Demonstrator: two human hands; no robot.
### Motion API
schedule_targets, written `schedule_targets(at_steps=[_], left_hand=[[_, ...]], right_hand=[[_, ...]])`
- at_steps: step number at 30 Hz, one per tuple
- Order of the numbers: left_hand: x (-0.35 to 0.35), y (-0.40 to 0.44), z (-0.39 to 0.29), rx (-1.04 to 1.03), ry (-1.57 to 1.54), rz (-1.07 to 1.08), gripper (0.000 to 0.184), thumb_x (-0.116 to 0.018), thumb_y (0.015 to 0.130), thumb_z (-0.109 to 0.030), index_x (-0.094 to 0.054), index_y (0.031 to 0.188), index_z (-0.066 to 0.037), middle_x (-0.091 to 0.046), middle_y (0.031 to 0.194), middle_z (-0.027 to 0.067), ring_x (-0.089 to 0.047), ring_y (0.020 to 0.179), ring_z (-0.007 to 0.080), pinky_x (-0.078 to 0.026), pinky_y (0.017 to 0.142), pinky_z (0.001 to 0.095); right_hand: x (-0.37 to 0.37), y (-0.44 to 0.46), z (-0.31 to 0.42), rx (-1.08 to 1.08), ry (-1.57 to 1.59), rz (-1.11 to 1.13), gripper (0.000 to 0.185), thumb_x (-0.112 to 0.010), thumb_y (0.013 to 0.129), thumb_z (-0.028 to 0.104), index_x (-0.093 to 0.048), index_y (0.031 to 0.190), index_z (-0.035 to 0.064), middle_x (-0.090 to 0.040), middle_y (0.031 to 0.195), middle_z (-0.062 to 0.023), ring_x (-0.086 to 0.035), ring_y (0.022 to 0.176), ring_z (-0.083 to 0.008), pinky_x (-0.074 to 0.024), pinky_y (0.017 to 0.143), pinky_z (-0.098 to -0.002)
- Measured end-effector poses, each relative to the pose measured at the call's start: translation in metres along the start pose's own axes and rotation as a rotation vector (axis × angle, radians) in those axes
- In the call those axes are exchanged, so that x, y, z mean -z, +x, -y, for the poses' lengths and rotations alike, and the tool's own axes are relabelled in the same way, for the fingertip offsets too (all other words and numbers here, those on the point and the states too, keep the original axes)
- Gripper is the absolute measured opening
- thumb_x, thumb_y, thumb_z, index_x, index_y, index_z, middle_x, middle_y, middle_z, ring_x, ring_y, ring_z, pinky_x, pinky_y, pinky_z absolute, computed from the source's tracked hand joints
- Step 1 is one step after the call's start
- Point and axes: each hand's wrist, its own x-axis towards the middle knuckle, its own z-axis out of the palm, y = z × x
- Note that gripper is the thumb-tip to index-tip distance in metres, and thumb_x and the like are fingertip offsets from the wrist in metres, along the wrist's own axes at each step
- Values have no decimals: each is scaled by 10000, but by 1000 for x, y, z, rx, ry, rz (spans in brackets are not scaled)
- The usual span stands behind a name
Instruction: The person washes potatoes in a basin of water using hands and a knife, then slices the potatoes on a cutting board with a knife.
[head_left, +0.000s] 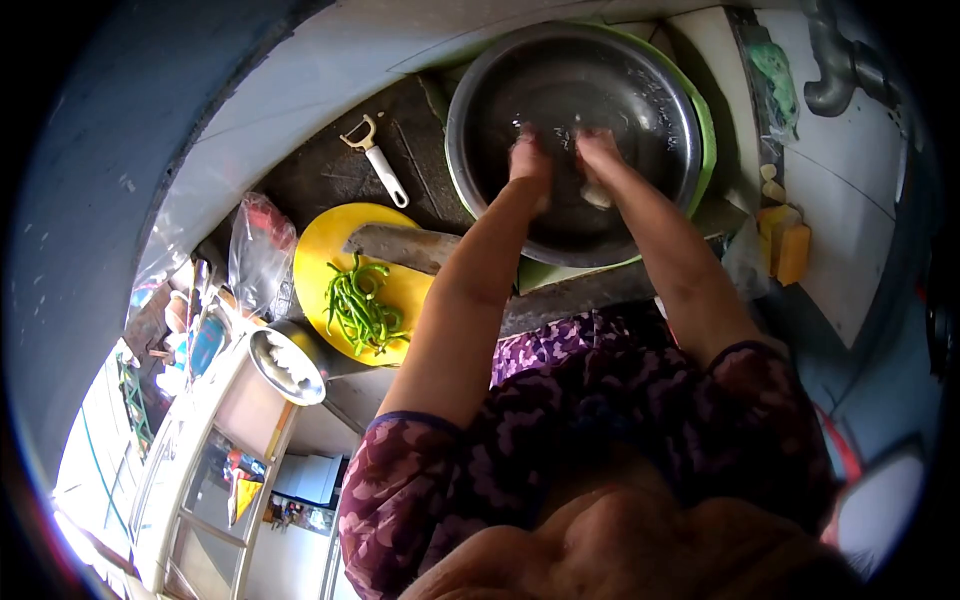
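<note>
A large grey metal basin [457, 150] holds water that looks dark, with bright ripples on its surface. Both of my hands are down inside it, a short gap apart. My left hand [528, 160] is on the left side, its fingers blurred and partly under the water. To its right is my right hand [598, 150], with its fingertips also hidden. A pale lump [597, 195] shows in the water just below my right wrist; I cannot make out what it is. Whether either hand holds anything is hidden.
Left of the basin are a white-handled peeler [385, 175] and a yellow cutting board [318, 240] bearing green peppers [362, 305] and a wide cleaver-like blade [400, 246]. A metal bowl [318, 388] stands nearby. At right are a yellow-orange block [793, 253] and a dark pipe [832, 60].
</note>
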Motion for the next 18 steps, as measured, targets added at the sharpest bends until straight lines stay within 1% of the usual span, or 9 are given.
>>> schedule_targets(at_steps=[3,6,8,9,10,12,16,17,18], left_hand=[[5,-13,11,12,-546,-89,481,-641,803,-163,-483,1247,-67,-588,1177,226,-574,1099,390,-469,920,447],[-17,-41,19,-298,-38,-243,625,-673,766,-202,-444,1341,-122,-452,1368,202,-430,1268,404,-414,996,485],[3,-90,-25,-201,313,224,688,-657,779,-221,-378,1400,-122,-310,1454,225,-302,1344,402,-342,1053,535],[-41,-72,10,-404,501,203,714,-634,797,-239,-337,1439,-139,-318,1439,244,-265,1358,413,-322,1073,544],[-27,-85,-19,-166,429,265,649,-590,833,-231,-360,1426,-103,-308,1451,240,-343,1329,408,-369,1051,511],[-56,-62,2,-164,267,289,544,-567,849,-211,-436,1350,-45,-289,1469,236,-424,1288,375,-422,1016,438],[-29,-48,-17,-190,363,214,321,-541,860,-159,-561,1149,-21,-542,1223,254,-599,1063,372,-506,885,429],[-28,-32,-18,-121,320,223,290,-530,860,-141,-568,1121,-21,-593,1130,246,-617,1009,387,-515,863,445],[-25,-23,-19,-54,276,224,261,-518,859,-123,-575,1093,-22,-644,1037,238,-634,955,401,-523,841,460]], right_hand=[[12,-5,12,-166,378,94,459,-512,958,427,-560,673,71,-525,541,-71,-570,538,-206,-447,522,-354],[29,-5,-25,592,-259,-3,319,-595,909,390,-596,955,74,-625,860,-164,-616,810,-315,-482,672,-426],[24,-46,-43,832,-589,-105,414,-627,875,316,-516,1223,120,-541,1173,-205,-515,1077,-403,-445,844,-502],[19,-64,-51,623,-655,66,572,-663,826,242,-436,1343,151,-406,1338,-208,-416,1177,-448,-382,960,-545],[17,-80,-51,615,-673,77,563,-636,819,187,-439,1344,134,-372,1367,-197,-419,1184,-451,-384,979,-546],[1,-98,-43,514,-967,38,532,-588,826,143,-441,1337,128,-287,1426,-182,-400,1218,-446,-406,969,-540],[3,-52,-27,384,-828,267,361,-512,878,178,-527,1231,106,-622,1038,-237,-590,1016,-410,-465,865,-515],[-5,-30,-61,458,-491,73,248,-458,925,204,-565,1104,69,-639,806,-240,-628,831,-426,-481,786,-504],[-10,-5,-87,524,-469,11,190,-457,942,168,-561,1044,46,-640,878,-249,-619,832,-428,-479,750,-497]])
